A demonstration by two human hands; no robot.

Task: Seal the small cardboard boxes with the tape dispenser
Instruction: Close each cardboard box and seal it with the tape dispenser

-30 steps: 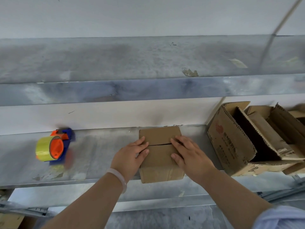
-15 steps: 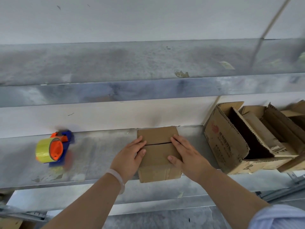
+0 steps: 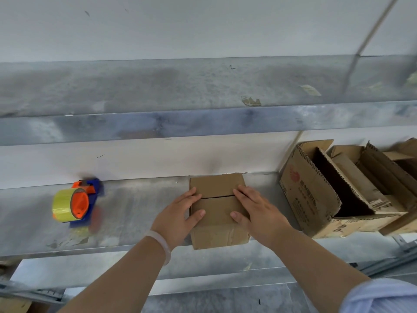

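Left hand and right hand are pressing flat-fingered on a likely light, stiff box; tape dispenser at nine o'clock.

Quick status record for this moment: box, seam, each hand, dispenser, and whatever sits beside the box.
box: small cardboard box on the metal shelf, top flaps folded down
seam: slit between the flaps shows, no tape visible across it
left hand: fingers straight, pressing the flaps at the box's left edge
right hand: fingers straight, pressing the flaps at the right edge
tape dispenser: on the shelf left of the box, apart from both hands
right of box: open cartons, flaps up
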